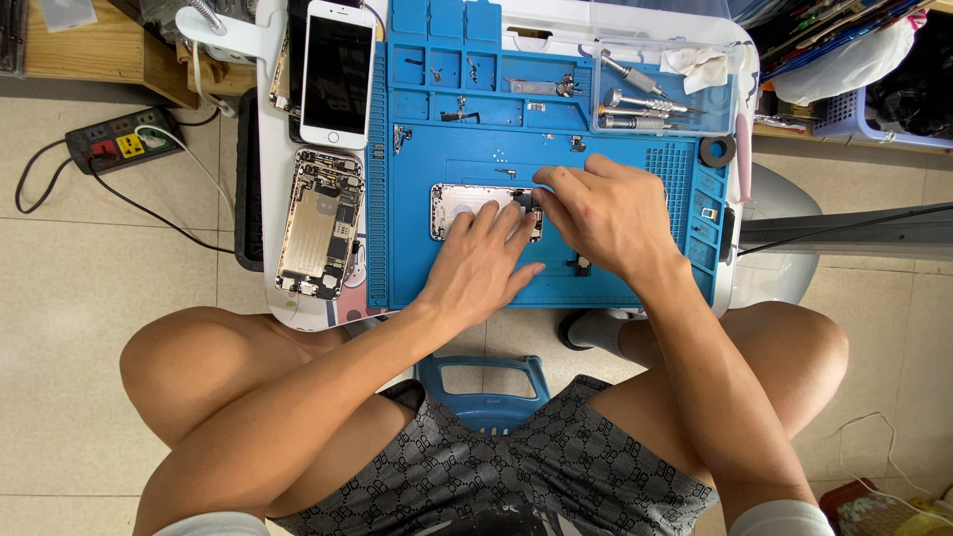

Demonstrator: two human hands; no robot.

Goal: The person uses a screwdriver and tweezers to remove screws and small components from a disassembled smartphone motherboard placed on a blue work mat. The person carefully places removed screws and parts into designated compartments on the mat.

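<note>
The left hand (483,260) is lying flat with fingers spread, pressing on one opened phone housing (465,205) on the blue repair mat (615,268). Just beside it, the right hand (601,213) is curling its fingertips together, pinching at a small part at the housing's right end; what it is gripping is too small to tell. Left of the left hand, one gutted phone chassis (320,224) is lying, one white phone (339,71) beyond it. Beyond the right hand, three screwdrivers (640,99) are resting in a clear tray (735,94).
</note>
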